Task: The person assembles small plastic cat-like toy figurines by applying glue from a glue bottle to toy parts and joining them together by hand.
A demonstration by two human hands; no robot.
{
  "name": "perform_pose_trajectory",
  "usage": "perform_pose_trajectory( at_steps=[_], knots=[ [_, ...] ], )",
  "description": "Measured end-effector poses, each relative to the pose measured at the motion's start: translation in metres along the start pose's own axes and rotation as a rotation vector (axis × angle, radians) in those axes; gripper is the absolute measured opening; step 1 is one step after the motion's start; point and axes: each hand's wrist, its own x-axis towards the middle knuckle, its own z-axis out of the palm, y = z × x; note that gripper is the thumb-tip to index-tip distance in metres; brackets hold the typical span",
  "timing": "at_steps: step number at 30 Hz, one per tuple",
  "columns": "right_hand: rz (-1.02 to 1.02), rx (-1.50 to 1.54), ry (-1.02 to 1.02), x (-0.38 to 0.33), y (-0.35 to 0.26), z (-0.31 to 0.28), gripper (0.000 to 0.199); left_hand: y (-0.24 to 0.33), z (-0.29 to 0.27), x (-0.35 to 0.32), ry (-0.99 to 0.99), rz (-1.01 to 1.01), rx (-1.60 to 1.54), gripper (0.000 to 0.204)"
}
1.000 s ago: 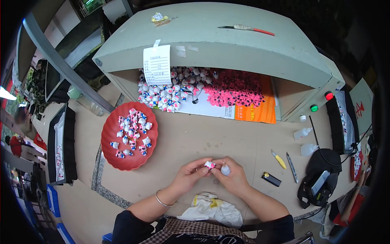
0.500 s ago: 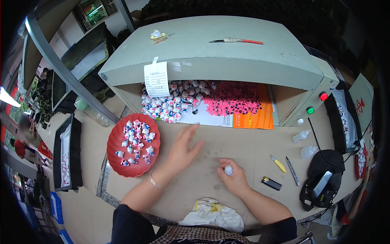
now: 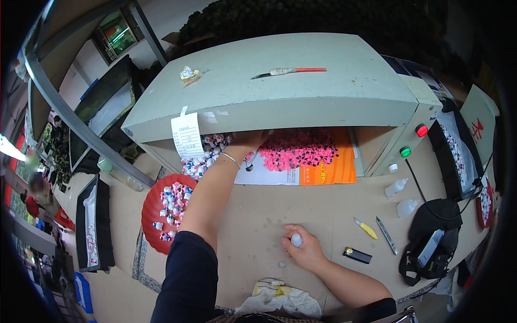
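My left arm stretches forward, and my left hand (image 3: pixel 249 141) is inside the low opening of the grey-green metal housing (image 3: pixel 269 81). It is over the right side of a heap of small white figurines (image 3: pixel 198 164) with blue and pink parts. The housing's edge and shadow hide the fingers. Beside that heap are many small bright pink pieces (image 3: pixel 299 156) with dark spots, on white and orange sheets. Resting on the table, my right hand (image 3: pixel 309 248) is closed round a small whitish squeeze bottle (image 3: pixel 296 240), whose end shows between thumb and fingers.
A red scalloped plate (image 3: pixel 154 239) of figurines stands left of my arm. To the right lie a yellow craft knife (image 3: pixel 366 228), a slim metal-coloured tool (image 3: pixel 386 236), a black lighter (image 3: pixel 357 255), plastic bottles (image 3: pixel 396 187) and a black bag (image 3: pixel 431 237). A stained cloth (image 3: pixel 280 299) lies at the near edge.
My left hand has moved forward from above the table into the housing's opening. My right hand keeps the bottle in nearly the same place. The whole view has shifted slightly.
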Motion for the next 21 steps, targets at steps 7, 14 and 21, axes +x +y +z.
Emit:
perform_pose_trajectory(
  at_steps=[7, 14, 21],
  knots=[
    [-0.03, -0.061, -0.024, 0.005, 0.001, -0.002, 0.028, -0.014, -0.013, -0.011, 0.16, -0.279, 0.297, 0.03],
    [-0.074, -0.054, -0.027, 0.004, 0.002, 0.0, 0.028, -0.026, -0.006, -0.017, 0.198, -0.261, 0.324, 0.033],
    [0.017, -0.014, -0.022, 0.003, -0.003, -0.001, 0.029, -0.045, 0.02, -0.016, 0.3, -0.225, 0.339, 0.028]
  ],
)
